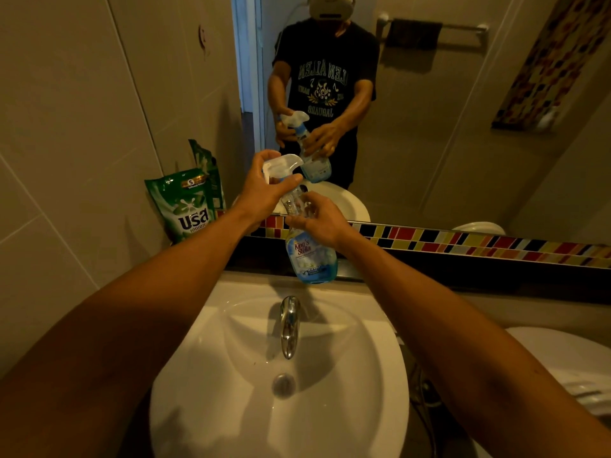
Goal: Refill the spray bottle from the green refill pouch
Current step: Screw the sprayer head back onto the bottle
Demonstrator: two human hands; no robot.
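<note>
A clear spray bottle (310, 256) with a blue label and a little blue liquid at its base is held up above the back of the sink. My left hand (264, 190) is closed around its white trigger head (281, 163). My right hand (320, 219) grips the bottle's neck and upper body just below. The green refill pouch (185, 206) stands upright on the ledge at the left, leaning against the wall, apart from both hands.
A white sink (264, 375) with a chrome tap (289, 325) lies below my arms. A mirror (429, 127) ahead reflects a person holding the bottle. A coloured tile strip (479, 242) runs under it. A white toilet (568, 368) is at the right.
</note>
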